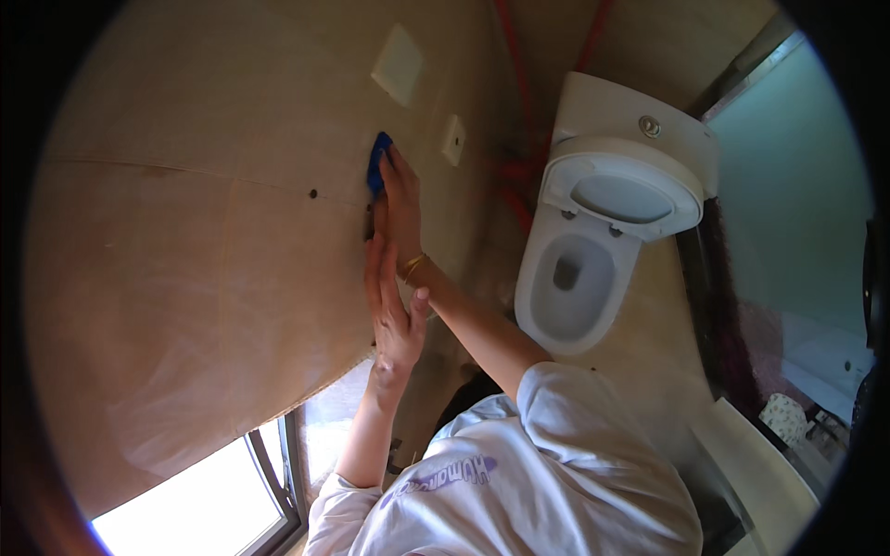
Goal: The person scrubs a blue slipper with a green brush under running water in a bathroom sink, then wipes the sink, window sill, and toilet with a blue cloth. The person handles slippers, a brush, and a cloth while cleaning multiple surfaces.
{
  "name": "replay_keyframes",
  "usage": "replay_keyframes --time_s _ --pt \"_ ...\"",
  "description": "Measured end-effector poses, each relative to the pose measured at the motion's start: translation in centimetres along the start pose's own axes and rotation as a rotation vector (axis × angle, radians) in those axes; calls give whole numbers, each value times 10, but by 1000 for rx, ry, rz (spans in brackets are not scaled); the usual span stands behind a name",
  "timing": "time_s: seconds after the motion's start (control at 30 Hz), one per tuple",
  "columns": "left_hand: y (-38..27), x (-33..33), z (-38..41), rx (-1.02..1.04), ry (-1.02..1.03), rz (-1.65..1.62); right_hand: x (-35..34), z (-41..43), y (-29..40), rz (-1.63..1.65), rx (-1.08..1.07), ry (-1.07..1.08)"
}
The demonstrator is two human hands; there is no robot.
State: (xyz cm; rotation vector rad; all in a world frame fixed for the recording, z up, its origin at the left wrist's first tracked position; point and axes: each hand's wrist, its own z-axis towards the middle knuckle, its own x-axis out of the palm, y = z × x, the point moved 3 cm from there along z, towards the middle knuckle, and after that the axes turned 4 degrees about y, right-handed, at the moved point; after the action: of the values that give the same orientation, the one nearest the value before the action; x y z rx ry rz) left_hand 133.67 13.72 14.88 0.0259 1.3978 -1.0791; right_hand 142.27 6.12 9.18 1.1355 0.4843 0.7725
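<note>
My right hand [400, 198] presses a blue cloth [379, 161] against the beige tiled wall [250, 243], its fingers partly covering the cloth. A thin gold-coloured bracelet [414, 267] circles that wrist. Just below it, my left hand [396, 320] is raised beside the wall with fingers stretched out and the thumb apart, holding nothing visible. Its fingertips overlap the right hand in view; whether they touch it or the wall I cannot tell. A small dark spot or fixture [369, 222] on the wall is partly hidden behind the fingers.
Two pale wall plates [398, 66] [454, 140] sit above the hands. A white toilet [570, 299] with raised lid stands right, near red pipes [518, 76]. An open window [278, 479] lies lower left. A pale basin edge [754, 452] and greenish glass panel [786, 194] flank the right.
</note>
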Motion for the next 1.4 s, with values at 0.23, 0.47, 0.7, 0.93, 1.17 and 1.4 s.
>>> replay_keyframes --time_s 0.23,0.47,0.7,0.93,1.17,1.4 --pt "13 59 -10 -234 153 -326 -99 -4 -61 -434 127 116" --pt "-2 113 -16 -493 265 -840 -336 74 -32 -1349 265 13" --pt "-11 161 -38 -540 406 -983 -414 69 -78 -1526 409 263" --pt "-28 198 -69 -758 404 -1119 -400 7 -45 -1479 245 229" --pt "-75 251 -120 -923 604 -1447 -383 -112 -15 -1458 103 272" --pt "-114 279 -166 -1308 415 -1679 -374 -232 -30 -1266 39 594"
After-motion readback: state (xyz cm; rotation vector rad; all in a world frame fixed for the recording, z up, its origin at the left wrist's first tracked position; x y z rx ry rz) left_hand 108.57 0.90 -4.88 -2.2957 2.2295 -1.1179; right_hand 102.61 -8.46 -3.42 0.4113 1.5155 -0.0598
